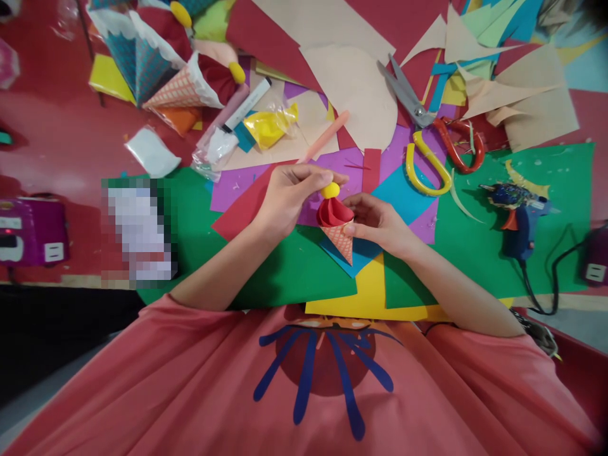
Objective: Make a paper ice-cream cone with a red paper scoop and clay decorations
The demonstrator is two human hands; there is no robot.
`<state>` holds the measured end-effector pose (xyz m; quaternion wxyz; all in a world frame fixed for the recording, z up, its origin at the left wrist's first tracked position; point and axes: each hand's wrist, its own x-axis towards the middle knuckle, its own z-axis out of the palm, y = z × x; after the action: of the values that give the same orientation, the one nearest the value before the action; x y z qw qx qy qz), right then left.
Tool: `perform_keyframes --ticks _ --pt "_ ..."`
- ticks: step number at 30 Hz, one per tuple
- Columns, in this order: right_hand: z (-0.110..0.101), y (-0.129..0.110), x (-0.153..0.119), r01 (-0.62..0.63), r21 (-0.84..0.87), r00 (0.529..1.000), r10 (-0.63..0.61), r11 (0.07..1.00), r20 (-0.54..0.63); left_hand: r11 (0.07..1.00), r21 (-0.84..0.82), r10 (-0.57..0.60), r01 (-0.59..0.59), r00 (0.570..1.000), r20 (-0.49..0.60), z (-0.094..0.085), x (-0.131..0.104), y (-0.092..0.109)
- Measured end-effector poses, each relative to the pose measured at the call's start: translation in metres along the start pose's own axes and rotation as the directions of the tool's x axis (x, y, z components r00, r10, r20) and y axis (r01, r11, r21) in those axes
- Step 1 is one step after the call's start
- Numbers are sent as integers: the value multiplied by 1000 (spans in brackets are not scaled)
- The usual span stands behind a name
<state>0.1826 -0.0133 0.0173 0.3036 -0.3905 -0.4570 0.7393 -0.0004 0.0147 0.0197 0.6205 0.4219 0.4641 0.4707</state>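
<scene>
Patterned cone [341, 242] between hands, above blue sheet [361, 261]. Left hand [294, 193] fingers pinch yellow ball [331, 190] at top; right hand [382, 223] fingers grip cone's side. Seems nearly done: red filling [335, 214] in; white trim not visible.

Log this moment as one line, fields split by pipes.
left hand: at yellow ball atop folded red paper | right hand: holding patterned cone | glue gun: on green sheet | scissors: blades apart
</scene>
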Motion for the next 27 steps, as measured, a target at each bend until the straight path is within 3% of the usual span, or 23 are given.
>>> perform_keyframes --ticks 6,14,21,27 --pt "-3 1 0 4 88 1000 -3 996 -14 995 -91 42 -33 994 105 5 -3 5" --pt "-4 -1 0 -31 191 999 37 981 -30 950 135 259 -282 951 170 -4 -4 -13" --pt "-6 0 1 -62 164 997 55 984 44 993 -43 114 -106 953 279 -1 -3 -4" --pt "-6 -1 1 -57 182 996 43 982 81 993 -18 118 -117 971 207 0 -2 -7"
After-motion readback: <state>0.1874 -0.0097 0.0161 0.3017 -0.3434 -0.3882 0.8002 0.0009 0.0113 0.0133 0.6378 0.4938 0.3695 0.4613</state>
